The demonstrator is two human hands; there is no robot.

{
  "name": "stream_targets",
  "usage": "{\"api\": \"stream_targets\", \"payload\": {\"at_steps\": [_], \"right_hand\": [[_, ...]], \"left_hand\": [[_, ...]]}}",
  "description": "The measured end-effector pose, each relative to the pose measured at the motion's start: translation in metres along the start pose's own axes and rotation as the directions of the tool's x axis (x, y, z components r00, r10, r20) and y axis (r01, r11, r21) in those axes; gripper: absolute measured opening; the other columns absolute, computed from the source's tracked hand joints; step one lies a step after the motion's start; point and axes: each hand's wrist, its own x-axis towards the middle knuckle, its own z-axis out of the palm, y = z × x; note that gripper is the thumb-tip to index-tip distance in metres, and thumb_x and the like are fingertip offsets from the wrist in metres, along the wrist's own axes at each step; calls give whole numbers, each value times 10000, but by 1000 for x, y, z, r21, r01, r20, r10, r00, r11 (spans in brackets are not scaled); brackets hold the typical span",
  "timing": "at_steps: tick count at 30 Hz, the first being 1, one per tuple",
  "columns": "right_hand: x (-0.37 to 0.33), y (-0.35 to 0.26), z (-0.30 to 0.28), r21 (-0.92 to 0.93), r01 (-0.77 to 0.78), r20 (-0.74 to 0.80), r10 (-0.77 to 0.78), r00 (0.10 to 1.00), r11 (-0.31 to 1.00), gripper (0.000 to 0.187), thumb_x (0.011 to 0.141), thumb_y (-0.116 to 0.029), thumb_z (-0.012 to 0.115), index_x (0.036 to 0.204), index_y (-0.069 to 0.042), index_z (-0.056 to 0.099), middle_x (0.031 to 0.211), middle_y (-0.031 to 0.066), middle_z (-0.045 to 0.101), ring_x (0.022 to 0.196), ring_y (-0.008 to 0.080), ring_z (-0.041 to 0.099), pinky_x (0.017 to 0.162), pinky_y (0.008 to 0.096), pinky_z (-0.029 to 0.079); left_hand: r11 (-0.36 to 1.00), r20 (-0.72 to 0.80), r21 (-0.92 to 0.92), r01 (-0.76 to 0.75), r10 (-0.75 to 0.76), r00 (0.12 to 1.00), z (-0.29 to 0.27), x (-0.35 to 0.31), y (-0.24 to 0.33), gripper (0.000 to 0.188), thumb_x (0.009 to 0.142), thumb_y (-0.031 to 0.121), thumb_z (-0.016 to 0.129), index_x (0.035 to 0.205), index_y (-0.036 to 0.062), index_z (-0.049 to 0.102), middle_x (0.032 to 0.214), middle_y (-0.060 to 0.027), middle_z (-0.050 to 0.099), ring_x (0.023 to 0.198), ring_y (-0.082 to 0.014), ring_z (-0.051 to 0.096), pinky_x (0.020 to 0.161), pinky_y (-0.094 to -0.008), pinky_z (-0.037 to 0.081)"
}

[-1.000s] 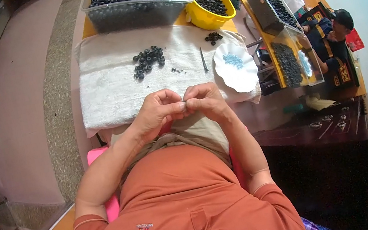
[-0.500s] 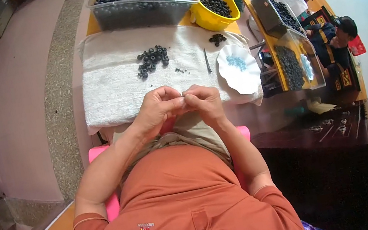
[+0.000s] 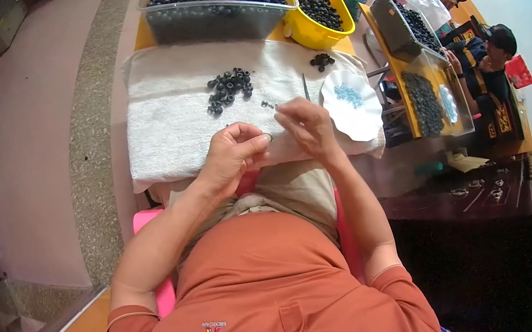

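My left hand [image 3: 232, 154] is pinched shut on a small dark round piece [image 3: 268, 137], mostly hidden by the thumb and finger. To its right, my right hand [image 3: 308, 129] hovers over the white towel [image 3: 165, 137], open, with its fingertips beside several tiny dark bits [image 3: 268, 104]. I see nothing held in it. A loose cluster of black ring-like parts [image 3: 230, 89] lies on the towel beyond my hands. A thin dark tool [image 3: 305, 86] lies between that cluster and a white scalloped plate [image 3: 358, 123], which carries small pale-blue pieces [image 3: 348, 96].
Behind the towel stand a clear bin [image 3: 212, 22] of black parts and a yellow basin [image 3: 306, 31]. A smaller black pile [image 3: 322, 61] sits near the plate. At right, another table holds bins [image 3: 391, 26], with a person in a dark cap [image 3: 488, 55] beside it.
My hands were together, fingertips touching. Now the right hand has moved away to the right and forward toward the tiny bits, while the left stays put, still pinching.
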Motion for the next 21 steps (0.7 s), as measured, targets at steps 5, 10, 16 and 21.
{"api": "stream_targets", "payload": {"at_steps": [5, 10, 16, 21], "right_hand": [[30, 20, 1, -270, 78, 137, -42, 990, 960, 132, 837, -77, 668, 952, -29, 712, 915, 121, 668, 846, 287, 651, 749, 359, 512], [49, 17, 10, -490, 219, 350, -40, 936, 844, 165, 820, -102, 623, 947, -44, 711, 951, 124, 664, 914, 323, 632, 822, 393, 502], [53, 19, 7, -525, 278, 458, -9, 889, 804, 196, 816, -64, 604, 986, -36, 698, 957, 136, 654, 949, 333, 619, 837, 393, 491], [41, 26, 6, -44, 139, 217, -126, 968, 989, 165, 856, 3, 618, 1008, -19, 677, 847, 123, 651, 779, 251, 642, 701, 341, 503]], "left_hand": [[999, -20, 38, 4, -4, 1000, 0, 1, 1, 128, 873, 60, 714, 934, 61, 601, 856, -26, 639, 747, -127, 632, 697, -273, 556], [1000, -17, 26, -9, 9, 1000, -4, 1, 0, 122, 875, 51, 708, 935, 57, 602, 875, -24, 636, 773, -119, 629, 706, -279, 565], [1000, -12, 11, -6, 6, 1000, -2, 2, 3, 123, 874, 46, 707, 935, 53, 601, 870, -28, 635, 769, -120, 630, 704, -282, 569], [1000, -25, 14, -15, 15, 1000, -3, 1, 3, 130, 870, 48, 711, 935, 52, 599, 870, -32, 635, 759, -125, 631, 693, -276, 568]]}}
